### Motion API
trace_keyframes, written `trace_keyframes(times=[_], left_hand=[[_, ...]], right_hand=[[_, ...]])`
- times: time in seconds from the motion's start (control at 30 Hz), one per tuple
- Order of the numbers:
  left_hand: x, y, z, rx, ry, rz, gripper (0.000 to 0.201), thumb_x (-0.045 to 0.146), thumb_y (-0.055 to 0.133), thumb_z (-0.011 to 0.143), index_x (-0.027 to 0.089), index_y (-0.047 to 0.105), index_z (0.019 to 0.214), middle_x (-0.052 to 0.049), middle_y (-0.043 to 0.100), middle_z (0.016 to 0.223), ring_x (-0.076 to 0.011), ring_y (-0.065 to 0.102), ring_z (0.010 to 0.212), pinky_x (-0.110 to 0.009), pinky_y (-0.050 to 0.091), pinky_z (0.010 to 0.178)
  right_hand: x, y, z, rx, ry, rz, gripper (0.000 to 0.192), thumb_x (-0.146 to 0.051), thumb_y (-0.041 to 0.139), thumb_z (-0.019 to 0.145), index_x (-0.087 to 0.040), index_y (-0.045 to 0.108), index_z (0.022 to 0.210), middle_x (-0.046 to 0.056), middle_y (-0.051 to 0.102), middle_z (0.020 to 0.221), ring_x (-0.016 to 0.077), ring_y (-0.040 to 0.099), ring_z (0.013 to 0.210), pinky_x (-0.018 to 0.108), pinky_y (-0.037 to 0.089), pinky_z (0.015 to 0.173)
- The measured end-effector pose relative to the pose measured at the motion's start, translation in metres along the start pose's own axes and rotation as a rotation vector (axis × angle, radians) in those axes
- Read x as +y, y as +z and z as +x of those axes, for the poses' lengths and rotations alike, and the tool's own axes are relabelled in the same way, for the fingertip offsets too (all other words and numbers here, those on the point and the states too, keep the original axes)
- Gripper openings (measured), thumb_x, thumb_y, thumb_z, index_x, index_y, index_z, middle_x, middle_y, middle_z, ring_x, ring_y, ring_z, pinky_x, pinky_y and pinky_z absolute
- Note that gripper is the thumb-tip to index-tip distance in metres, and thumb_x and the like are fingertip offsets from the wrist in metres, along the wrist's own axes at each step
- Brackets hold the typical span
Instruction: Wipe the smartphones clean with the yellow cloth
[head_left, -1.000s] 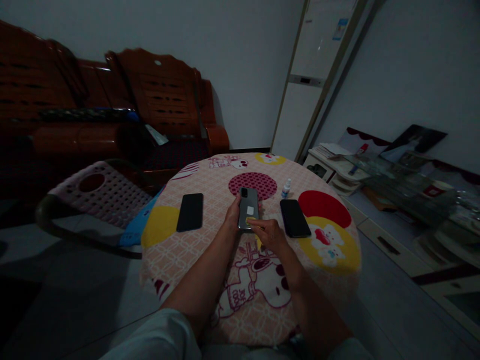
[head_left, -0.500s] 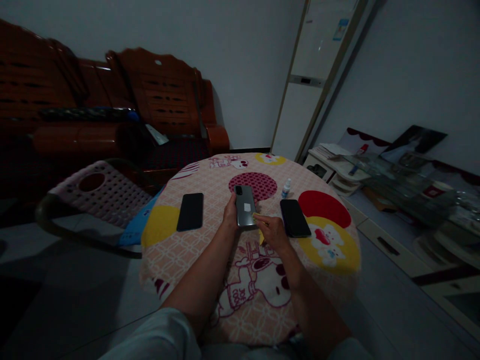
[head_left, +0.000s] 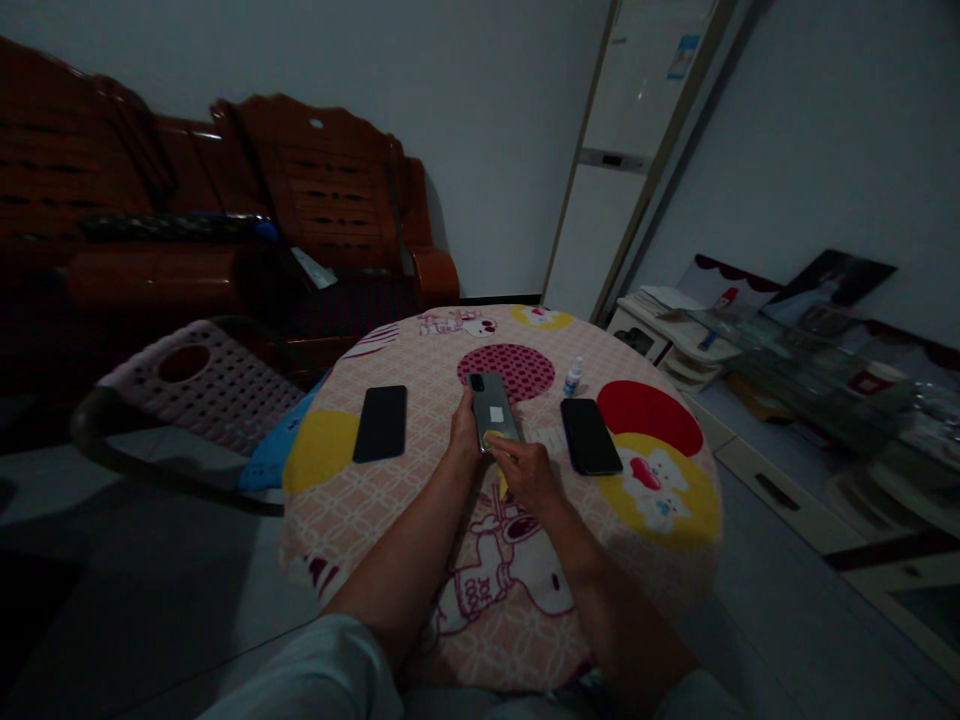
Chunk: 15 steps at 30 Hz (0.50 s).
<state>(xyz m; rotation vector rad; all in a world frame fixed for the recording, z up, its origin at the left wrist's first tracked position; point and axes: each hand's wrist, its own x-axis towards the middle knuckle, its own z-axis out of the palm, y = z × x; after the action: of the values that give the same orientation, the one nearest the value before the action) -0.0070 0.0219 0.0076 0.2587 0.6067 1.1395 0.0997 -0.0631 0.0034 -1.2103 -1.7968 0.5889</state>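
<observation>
Near the middle of the tabletop (head_left: 420, 600), the left hand (head_left: 465, 432) stays clamped on the grey phone (head_left: 493, 410) (back up, white sticker showing). The right hand (head_left: 525, 470), pinching a yellow cloth (head_left: 493, 438), has slid from the phone's right edge onto its near end, so wiping continues.

On the desk (head_left: 420, 560): the phone (head_left: 493, 411) in my hands lies between two phones, left (head_left: 380, 423) and right (head_left: 589, 436); bottle (head_left: 572, 377) behind.
</observation>
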Motion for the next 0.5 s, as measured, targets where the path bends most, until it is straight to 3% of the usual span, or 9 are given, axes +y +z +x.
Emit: trace_keyframes(times=[0.23, 0.5], left_hand=[[0.006, -0.004, 0.002, -0.005, 0.054, -0.056, 0.059, 0.058, 0.033, 0.089, 0.008, 0.064, 0.094, -0.012, 0.068, 0.07, -0.0216, 0.065, 0.059, -0.033, 0.053, 0.056], [-0.006, 0.001, 0.001, 0.109, 0.055, -0.025, 0.058, 0.058, 0.035, 0.089, 0.008, 0.065, 0.088, -0.011, 0.066, 0.064, -0.0205, 0.063, 0.053, -0.031, 0.052, 0.054]], right_hand=[[0.006, -0.012, 0.004, 0.126, 0.092, -0.048, 0.031, -0.02, 0.053, 0.084, -0.018, 0.069, 0.11, 0.008, 0.07, 0.109, 0.0233, 0.068, 0.098, 0.031, 0.056, 0.082], [-0.009, 0.013, -0.003, 0.029, -0.021, 0.012, 0.029, -0.023, 0.053, 0.086, -0.022, 0.069, 0.111, 0.007, 0.071, 0.107, 0.0211, 0.068, 0.099, 0.031, 0.054, 0.087]])
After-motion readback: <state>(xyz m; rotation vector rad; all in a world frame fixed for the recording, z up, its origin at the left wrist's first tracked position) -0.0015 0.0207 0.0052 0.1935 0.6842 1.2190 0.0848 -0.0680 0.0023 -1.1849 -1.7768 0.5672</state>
